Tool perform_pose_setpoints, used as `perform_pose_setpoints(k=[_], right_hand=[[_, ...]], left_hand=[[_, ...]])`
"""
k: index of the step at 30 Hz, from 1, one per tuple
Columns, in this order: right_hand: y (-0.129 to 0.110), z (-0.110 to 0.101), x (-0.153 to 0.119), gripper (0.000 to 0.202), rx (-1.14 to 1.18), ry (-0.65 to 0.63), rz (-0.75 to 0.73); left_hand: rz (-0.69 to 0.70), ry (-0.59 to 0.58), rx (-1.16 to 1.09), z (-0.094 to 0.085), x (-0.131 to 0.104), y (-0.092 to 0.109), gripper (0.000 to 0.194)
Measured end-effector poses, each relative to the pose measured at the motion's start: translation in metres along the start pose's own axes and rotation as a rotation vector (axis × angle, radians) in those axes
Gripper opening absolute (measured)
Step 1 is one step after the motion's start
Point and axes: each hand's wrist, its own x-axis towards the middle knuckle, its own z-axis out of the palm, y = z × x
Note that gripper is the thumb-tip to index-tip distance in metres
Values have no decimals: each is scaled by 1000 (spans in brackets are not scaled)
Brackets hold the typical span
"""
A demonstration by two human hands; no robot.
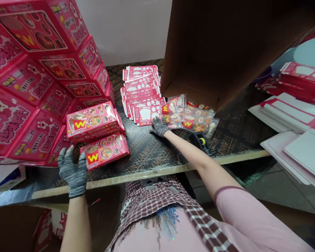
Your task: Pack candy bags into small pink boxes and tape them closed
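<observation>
My left hand [72,171], in a grey knitted glove, has its fingers apart at the left end of a pink candy box [105,151] near the table's front edge. Its thumb meets or nearly meets that box; I cannot tell which. Behind lie more filled boxes [93,119], stacked on each other. My right hand [160,127], gloved alike, reaches across with fingers stretched onto the front end of a fanned row of flat pink cartons [141,94]. Clear packets of candy [177,106] lie just right of its fingers. A black tape dispenser [199,140] sits beside my right forearm.
A tall wall of pink boxes [28,80] rises at the left. A big open cardboard carton [194,59] stands at the back right. Stacked flat cardboard pieces [301,147] overhang the right side. The table's wooden edge [147,174] runs before my apron.
</observation>
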Motion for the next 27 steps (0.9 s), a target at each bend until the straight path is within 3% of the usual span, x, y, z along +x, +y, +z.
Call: perform_pose_setpoints(k=[3, 6, 9, 11, 14, 16, 20, 23, 27], right_hand=[[-2, 3, -3, 78, -38, -39, -3], [-3, 13, -29, 80, -48, -48, -56], [-5, 25, -70, 83, -46, -57, -93], [-6, 32, -99, 84, -40, -58, -108], [-4, 40, -136, 78, -14, -55, -124], [0, 42, -152, 71, 12, -68, -124], [10, 38, -161, 62, 28, -84, -111], [24, 29, -151, 62, -9, -68, -37], [49, 13, -124, 61, -64, -30, 167]], left_hand=[[150, -5, -79, 12, -16, 39, 32], [198, -225, -239, 43, -44, 76, 27], [273, -644, -259, 98, -74, 108, 29], [302, -921, -23, 141, -86, 126, 34], [289, -1006, 137, 197, -91, 148, 46], [270, -1010, 213, 222, -86, 160, 60], [247, -1017, 359, 241, -75, 174, 87], [254, -1025, 435, 239, -70, 179, 89], [257, -1035, 515, 236, -67, 182, 91]])
